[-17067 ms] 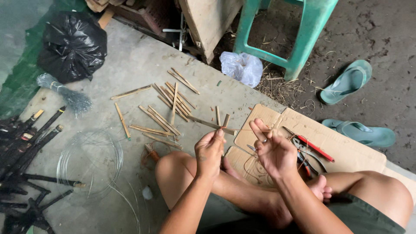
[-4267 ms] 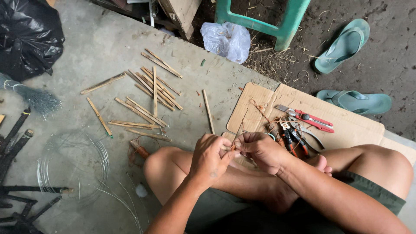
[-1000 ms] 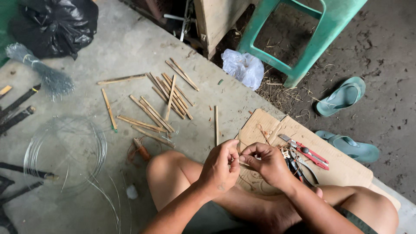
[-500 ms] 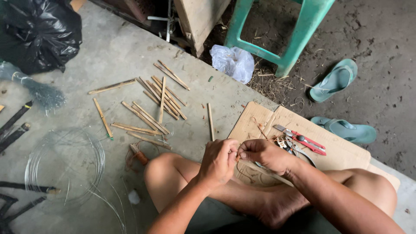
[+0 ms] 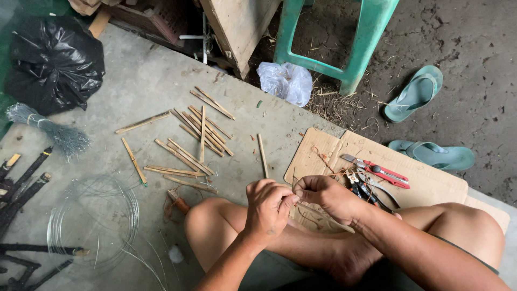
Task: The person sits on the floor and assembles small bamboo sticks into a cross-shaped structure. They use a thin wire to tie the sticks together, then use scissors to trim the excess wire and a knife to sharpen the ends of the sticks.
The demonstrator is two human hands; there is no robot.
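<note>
I sit cross-legged on a concrete floor. My left hand [image 5: 266,207] and my right hand [image 5: 326,196] meet above my shins, fingers pinched together on a thin bamboo stick [image 5: 323,214] that slants down to the right under my right hand. Fine wire seems to run between the fingertips, but it is too thin to be sure. A loose bamboo stick [image 5: 262,155] lies just beyond my hands. Several more bamboo sticks [image 5: 194,137] are scattered farther left. Red-handled pliers [image 5: 379,171] and dark cutters [image 5: 362,188] rest on a cardboard sheet [image 5: 431,180] by my right hand.
A coil of thin wire [image 5: 91,223] lies at the left. A grey wire bundle [image 5: 51,132] and a black plastic bag [image 5: 54,62] sit at the far left, with dark rods [image 5: 21,186] at the edge. A green plastic stool [image 5: 336,40], a crumpled white bag [image 5: 285,81] and two green sandals [image 5: 414,97] lie beyond.
Both hands stay pinched together on the stick, working it with small finger movements and drifting slightly lower. The view has shifted a little. Nothing on the floor has moved.
</note>
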